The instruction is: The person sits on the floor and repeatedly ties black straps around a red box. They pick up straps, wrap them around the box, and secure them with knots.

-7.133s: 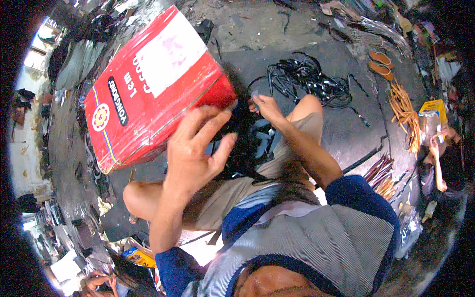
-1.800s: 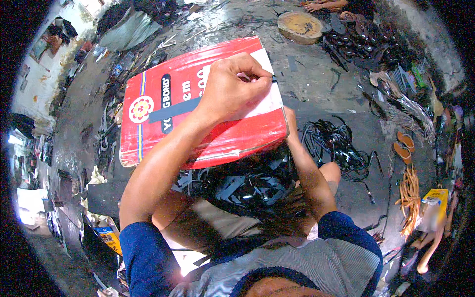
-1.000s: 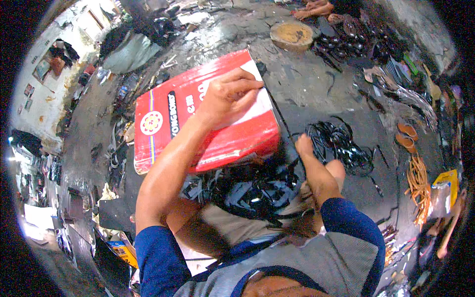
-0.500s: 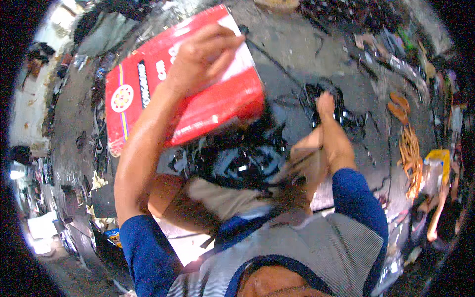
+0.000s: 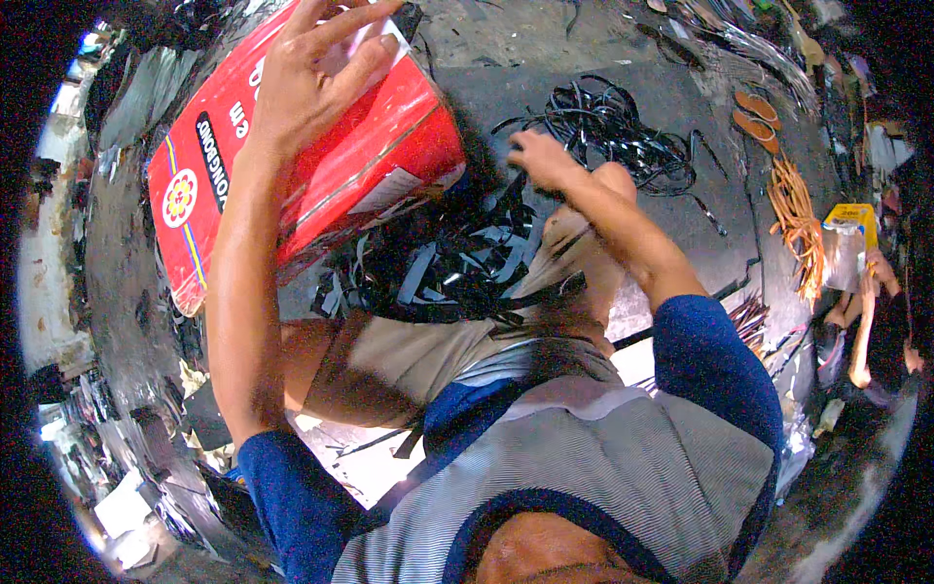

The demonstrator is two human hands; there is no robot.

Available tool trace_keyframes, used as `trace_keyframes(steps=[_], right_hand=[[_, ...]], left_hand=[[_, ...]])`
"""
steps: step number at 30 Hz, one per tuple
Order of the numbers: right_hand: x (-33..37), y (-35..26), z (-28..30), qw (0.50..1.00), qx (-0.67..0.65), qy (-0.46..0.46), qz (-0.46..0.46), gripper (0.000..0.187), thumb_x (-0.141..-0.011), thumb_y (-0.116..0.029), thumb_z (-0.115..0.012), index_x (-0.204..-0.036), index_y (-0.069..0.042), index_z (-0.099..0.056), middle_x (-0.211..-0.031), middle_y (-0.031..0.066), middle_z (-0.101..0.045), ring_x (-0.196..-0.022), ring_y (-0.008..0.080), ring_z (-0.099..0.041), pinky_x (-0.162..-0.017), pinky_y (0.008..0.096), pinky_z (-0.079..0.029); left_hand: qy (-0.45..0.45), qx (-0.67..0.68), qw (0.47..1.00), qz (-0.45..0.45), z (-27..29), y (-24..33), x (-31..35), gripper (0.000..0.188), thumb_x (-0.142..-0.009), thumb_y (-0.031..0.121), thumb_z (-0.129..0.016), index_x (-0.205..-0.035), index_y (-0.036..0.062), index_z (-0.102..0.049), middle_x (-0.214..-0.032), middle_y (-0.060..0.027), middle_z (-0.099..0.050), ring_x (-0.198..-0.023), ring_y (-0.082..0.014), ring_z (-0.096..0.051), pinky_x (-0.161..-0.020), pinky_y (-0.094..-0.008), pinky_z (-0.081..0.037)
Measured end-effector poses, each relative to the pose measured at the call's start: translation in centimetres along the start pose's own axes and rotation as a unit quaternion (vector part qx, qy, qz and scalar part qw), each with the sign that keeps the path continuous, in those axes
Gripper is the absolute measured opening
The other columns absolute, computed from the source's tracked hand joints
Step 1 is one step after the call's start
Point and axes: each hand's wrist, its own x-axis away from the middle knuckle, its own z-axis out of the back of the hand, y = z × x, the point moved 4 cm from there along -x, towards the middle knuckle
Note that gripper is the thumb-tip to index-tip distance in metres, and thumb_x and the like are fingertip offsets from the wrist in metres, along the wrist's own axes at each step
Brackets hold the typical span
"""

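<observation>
The red carton (image 5: 365, 156) at ten o'clock is touched by the spread left hand (image 5: 309, 80); whether anything is gripped by the curled right hand (image 5: 547, 161) at one o'clock cannot be told.

The left hand (image 5: 313, 83) is over a red box (image 5: 394, 146), and the right hand (image 5: 547, 162) is near black strips (image 5: 623, 136).

One wide fisheye view looks steeply down from head height, close above the striped shirt (image 5: 593, 457), facing the floor (image 5: 496, 39) ahead, with left hand (image 5: 316, 83) and right hand (image 5: 545, 161) near; rimward, shapes bend and seem uncertain.
</observation>
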Motion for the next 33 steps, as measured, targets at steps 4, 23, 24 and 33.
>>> trace_keyframes(steps=[4,23,24,33], right_hand=[[1.8,-3.2,-4.0,0.992,0.102,-0.067,0.044,0.02,-0.077,-0.019,-0.068,-0.085,-0.004,-0.078,-0.12,0.0135,-0.065,-0.124,0.0322,-0.055,-0.111,0.0445,-0.039],[2.2,-13.0,37.4,0.904,-0.372,0.03,0.21,0.022,-0.082,-0.016,-0.076,-0.098,-0.007,-0.064,-0.089,0.0003,-0.064,-0.088,0.0137,-0.062,-0.078,0.0332,-0.051],[1.1,-12.9,38.3,0.917,-0.35,0.018,0.19,0.021,-0.085,-0.022,-0.077,-0.095,-0.007,-0.065,-0.088,-0.0006,-0.065,-0.084,0.0137,-0.062,-0.073,0.0325,-0.052],[-8.8,-15.0,37.1,0.948,-0.269,0.124,0.119,0.024,-0.095,-0.024,-0.071,-0.097,0.0,-0.076,-0.079,0.0021,-0.072,-0.066,0.0109,-0.061,-0.06,0.0296,-0.049]], left_hand=[[0.034,-0.066,0.997,-0.034,1.8,5.9,3.0,0.035,-0.084,0.012,-0.077,-0.119,0.0116,-0.074,-0.108,-0.0126,-0.068,-0.096,-0.0287,-0.068,-0.085,-0.0398,-0.055],[0.097,0.13,0.899,0.407,12.1,7.4,18.4,0.029,-0.079,-0.005,-0.073,-0.106,0.0045,-0.069,-0.081,0.0019,-0.06,-0.068,-0.009,-0.054,-0.063,-0.0247,-0.046],[0.094,0.118,0.893,0.423,15.5,5.6,19.2,0.016,-0.084,0.004,-0.071,-0.1,0.0051,-0.069,-0.079,0.0023,-0.061,-0.066,-0.0077,-0.052,-0.06,-0.0241,-0.043],[-0.032,-0.519,0.776,0.357,28.0,-5.7,19.7,0.026,-0.093,0.029,-0.068,-0.109,0.0095,-0.074,-0.1,-0.0122,-0.071,-0.091,-0.0251,-0.066,-0.08,-0.0375,-0.052]])
